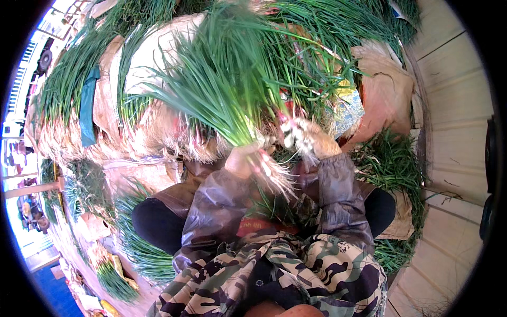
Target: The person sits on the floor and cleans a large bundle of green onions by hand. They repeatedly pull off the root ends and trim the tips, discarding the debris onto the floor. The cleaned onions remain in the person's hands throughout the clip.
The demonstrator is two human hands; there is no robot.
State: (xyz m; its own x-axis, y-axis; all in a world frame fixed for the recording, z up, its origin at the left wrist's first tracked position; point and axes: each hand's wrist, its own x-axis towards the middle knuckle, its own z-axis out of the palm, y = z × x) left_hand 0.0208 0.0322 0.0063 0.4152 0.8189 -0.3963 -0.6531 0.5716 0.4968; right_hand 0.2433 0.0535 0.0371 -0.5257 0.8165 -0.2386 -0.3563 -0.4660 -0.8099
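Note:
My left hand (241,158) grips a bunch of long green scallion-like stalks (237,115) near their base, with pale stringy roots (271,170) hanging out below it. Beside it, to the right, my right hand (313,136) is closed around the reddish-white base of a smaller lot of stalks (282,116); its roots dangle under the fingers. Leaves from both hands spread upward and overlap. Clear plastic sleeve covers reach to both wrists. Behind the hands lies a wide heap of the same plants (63,95), roots facing me.
Sacking (380,91) and a teal strip (88,107) lie among the heap. More greens (146,241) lie by my left knee, and loose leaves (392,158) on the right. A pale panelled wall (455,99) bounds the right side. A small bundle (113,277) rests at lower left.

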